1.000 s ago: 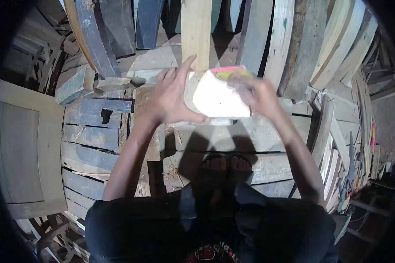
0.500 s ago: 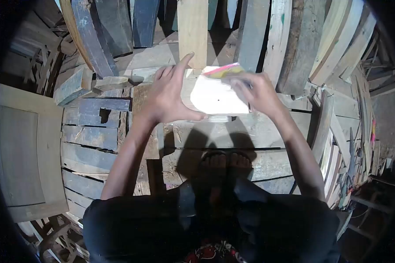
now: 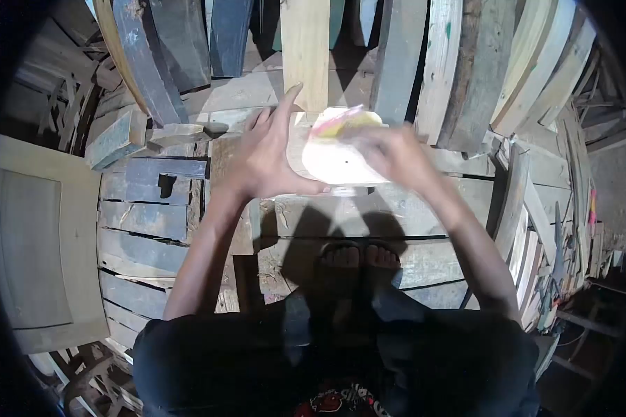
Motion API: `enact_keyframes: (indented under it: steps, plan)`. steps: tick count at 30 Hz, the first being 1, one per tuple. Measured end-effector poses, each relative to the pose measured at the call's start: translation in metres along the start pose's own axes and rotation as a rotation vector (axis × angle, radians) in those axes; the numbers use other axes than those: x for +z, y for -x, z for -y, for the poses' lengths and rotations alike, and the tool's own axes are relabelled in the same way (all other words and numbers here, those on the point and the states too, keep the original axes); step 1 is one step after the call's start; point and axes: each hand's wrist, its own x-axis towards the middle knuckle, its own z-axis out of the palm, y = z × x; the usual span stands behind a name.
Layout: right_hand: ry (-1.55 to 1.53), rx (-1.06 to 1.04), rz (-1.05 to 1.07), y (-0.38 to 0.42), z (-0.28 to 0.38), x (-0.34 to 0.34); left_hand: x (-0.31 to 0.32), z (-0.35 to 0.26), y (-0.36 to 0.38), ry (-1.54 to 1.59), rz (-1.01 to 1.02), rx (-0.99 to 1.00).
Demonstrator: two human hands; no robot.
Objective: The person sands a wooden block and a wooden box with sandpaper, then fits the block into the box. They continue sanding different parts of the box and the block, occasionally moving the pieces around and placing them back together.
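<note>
A pale, brightly lit flat board (image 3: 325,165) with rounded left corners and a small dark spot lies on the planks before my feet. My left hand (image 3: 266,156) is at the board's left side, fingers spread, the thumb stretched along its near edge. Above the board's right part, my right hand (image 3: 389,154) is closed round a flat, blurred pink-and-yellow thing (image 3: 337,125). Its kind cannot be made out, and the fingers hide part of it. It appears to touch the board's upper surface.
A light plank (image 3: 306,52) extends away just behind the board, among several weathered planks (image 3: 402,59). A short timber block (image 3: 118,141) is at left, beside a panelled wooden door (image 3: 31,243). My bare feet (image 3: 360,256) stand close in front. Loose wood strips (image 3: 535,222) lie at right.
My right hand and the pink-and-yellow thing have shifted slightly left across the board, blurred by motion. The left hand stays in nearly the same place.
</note>
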Motion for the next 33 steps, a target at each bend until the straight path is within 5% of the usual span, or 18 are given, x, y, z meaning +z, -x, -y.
enact_keyframes:
  steps: [5,8,10,13,17,20,25,30,33]
  plan:
    - [0.102,-0.515,-0.16,0.007,0.013,0.031,0.006,0.008,0.002,-0.114,-0.078,0.101]
    - [0.117,0.045,-0.198,-0.015,-0.007,-0.014,0.002,0.005,-0.004,-0.06,0.007,-0.004]
    - [0.252,0.132,-0.256,-0.018,-0.02,-0.042,0.0,0.003,-0.007,-0.096,0.005,-0.007]
    - [0.094,0.003,-0.624,-0.001,-0.023,-0.056,0.002,0.003,-0.006,-0.081,0.02,-0.019]
    - [-0.068,-0.041,-0.745,0.016,-0.036,-0.073,0.001,0.003,-0.006,-0.001,-0.017,0.0]
    - [-0.259,0.234,-0.674,0.045,-0.075,-0.081,0.006,0.008,-0.005,-0.034,-0.058,0.043]
    - [-0.347,0.279,-0.907,0.066,-0.08,-0.052,0.004,0.002,0.001,-0.066,-0.045,0.018]
    - [-0.281,0.103,-0.62,0.056,-0.017,-0.02,0.004,0.002,0.002,-0.048,-0.037,0.025]
    - [0.088,-0.143,-0.277,0.048,0.025,-0.009,0.001,-0.001,0.002,-0.02,0.009,-0.018]
